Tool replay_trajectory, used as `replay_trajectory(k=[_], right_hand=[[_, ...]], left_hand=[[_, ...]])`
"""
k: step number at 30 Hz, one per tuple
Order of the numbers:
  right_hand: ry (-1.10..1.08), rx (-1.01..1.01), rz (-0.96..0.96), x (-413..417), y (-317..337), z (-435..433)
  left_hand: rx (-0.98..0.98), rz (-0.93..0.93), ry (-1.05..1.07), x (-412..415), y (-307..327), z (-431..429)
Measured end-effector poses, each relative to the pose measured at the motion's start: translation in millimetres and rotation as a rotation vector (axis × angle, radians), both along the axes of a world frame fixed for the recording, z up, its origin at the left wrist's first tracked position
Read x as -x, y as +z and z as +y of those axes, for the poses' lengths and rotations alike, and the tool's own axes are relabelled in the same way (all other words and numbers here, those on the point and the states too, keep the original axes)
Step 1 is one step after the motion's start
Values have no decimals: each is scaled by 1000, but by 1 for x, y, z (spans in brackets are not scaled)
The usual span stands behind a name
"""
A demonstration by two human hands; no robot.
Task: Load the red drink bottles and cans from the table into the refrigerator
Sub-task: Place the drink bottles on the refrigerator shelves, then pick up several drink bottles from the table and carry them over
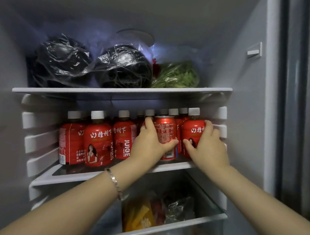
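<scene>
Head view: the left hand (149,143) grasps a red drink can (165,130), fingers round its 9 o'clock side and thumb across its lower front. The can stands upright on the refrigerator's middle shelf (73,177). Just beside it at 3 o'clock, the right hand (208,148) grasps a white-capped red juice bottle (192,131), thumb on the label and fingers round its 3 o'clock side; it stands upright on the same shelf. At the can's 9 o'clock, more red juice bottles (98,143) stand in rows. A bracelet (114,182) circles the left wrist. At 12 o'clock, the upper shelf (116,90) carries two dark plastic-wrapped bundles (122,66) and bagged greens (177,75).
</scene>
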State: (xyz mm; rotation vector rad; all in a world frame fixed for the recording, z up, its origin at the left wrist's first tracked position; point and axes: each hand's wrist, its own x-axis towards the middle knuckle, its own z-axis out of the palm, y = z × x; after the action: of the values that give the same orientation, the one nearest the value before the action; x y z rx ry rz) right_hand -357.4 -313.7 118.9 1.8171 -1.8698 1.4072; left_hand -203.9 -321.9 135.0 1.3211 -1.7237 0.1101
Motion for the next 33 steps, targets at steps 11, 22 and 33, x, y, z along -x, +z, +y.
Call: replay_trajectory(k=[11,22,33], right_hand=[[-100,-185,87,-9,17,-12],[280,-224,231,-27,9,36],[1159,-656,594,-123,-55,174]], left_hand=[[95,58,4,-3,-10,-2],[-173,-64,151,-16,-15,65],[-790,134,756,-61,-66,282]])
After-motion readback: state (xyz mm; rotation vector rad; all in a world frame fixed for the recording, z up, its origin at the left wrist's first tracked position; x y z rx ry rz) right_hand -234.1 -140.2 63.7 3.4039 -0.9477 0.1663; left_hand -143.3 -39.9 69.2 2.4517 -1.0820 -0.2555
